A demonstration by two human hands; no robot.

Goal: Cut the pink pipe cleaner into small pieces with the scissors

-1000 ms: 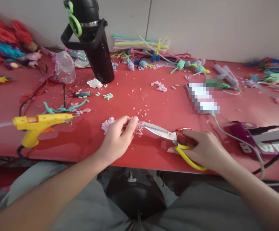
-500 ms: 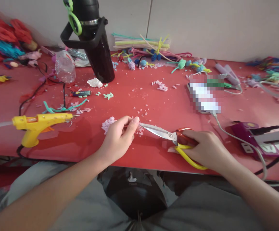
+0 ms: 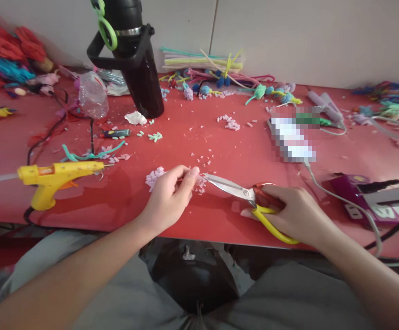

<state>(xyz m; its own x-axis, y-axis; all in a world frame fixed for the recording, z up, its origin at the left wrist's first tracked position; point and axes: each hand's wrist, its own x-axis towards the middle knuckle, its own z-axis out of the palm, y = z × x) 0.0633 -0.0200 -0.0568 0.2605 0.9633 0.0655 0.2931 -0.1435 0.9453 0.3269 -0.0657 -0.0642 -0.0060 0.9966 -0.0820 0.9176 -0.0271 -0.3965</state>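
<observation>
My left hand (image 3: 172,197) is pinched closed, thumb against forefinger, over the red table (image 3: 216,220). Whatever lies between its fingertips is too small to name. My right hand (image 3: 294,213) grips scissors (image 3: 235,187) with one red and one yellow handle loop. The blades look closed, and their tip points left, a small distance from my left fingertips. Beside my left hand lies a heap of short pale-pink fuzzy pieces (image 3: 155,178), partly hidden by the hand. Tiny pink clippings (image 3: 201,185) are scattered below the scissors' tip.
A yellow glue gun (image 3: 60,176) lies at left, its cord trailing. Behind it stand a black tumbler (image 3: 144,87) and a clear plastic bottle (image 3: 92,96). Pipe cleaners (image 3: 199,61) line the wall. A blurred-out device (image 3: 292,140) with a cable and a purple box (image 3: 354,197) are at right.
The scissors and my right hand have shifted slightly right, widening the space between the blade tip and my left fingertips. My left hand stays in place.
</observation>
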